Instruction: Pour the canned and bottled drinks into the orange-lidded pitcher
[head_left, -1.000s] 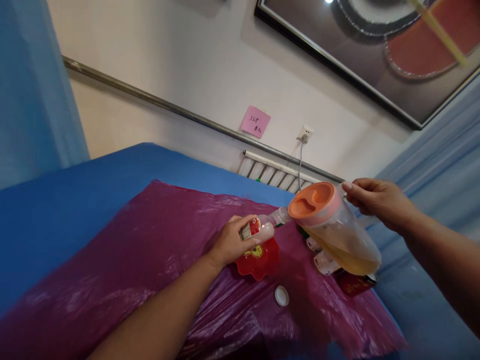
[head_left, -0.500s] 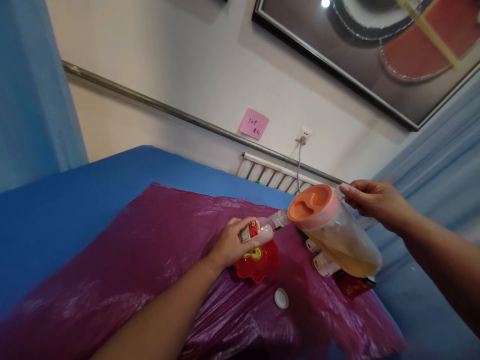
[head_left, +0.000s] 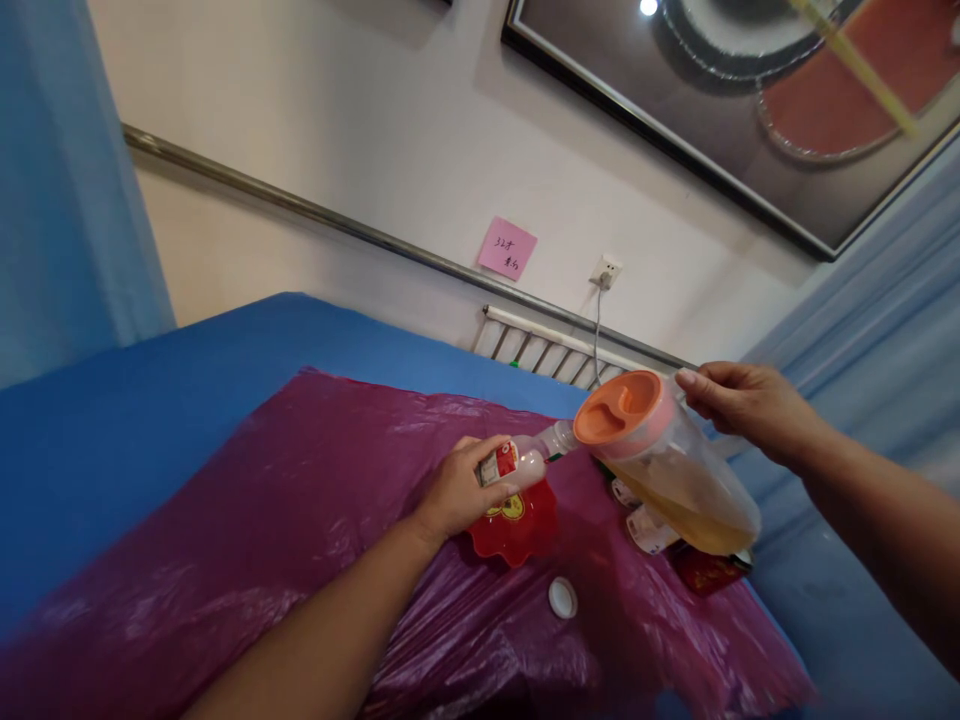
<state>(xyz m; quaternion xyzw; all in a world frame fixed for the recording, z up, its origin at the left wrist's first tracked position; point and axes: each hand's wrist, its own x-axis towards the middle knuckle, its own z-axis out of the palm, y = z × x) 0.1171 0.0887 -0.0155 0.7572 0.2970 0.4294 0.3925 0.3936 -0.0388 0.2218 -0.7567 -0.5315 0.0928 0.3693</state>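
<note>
My left hand [head_left: 466,486] is closed round a small clear bottle [head_left: 531,460] with a red and white label, tilted with its mouth to the right. My right hand [head_left: 750,405] grips the handle of a translucent plastic pitcher [head_left: 682,480] that has an orange lid and yellowish liquid inside. The pitcher is tipped left, its lid end at the bottle's mouth. Whether liquid runs between them I cannot tell. Beneath the bottle lies a red scalloped dish [head_left: 517,535] with a yellow print, partly hidden by my left hand. A white cap [head_left: 562,597] rests nearer to me.
Maroon plastic sheeting [head_left: 300,520] covers part of a blue surface [head_left: 82,440]. Behind the pitcher, partly hidden, are a white container [head_left: 646,530] and a dark red can-like object [head_left: 709,570]. A wall rail [head_left: 337,222], a plugged-in cord and blue curtains surround the spot.
Almost nothing differs. The pitcher and my right hand have shifted very slightly left; both hands keep their hold.
</note>
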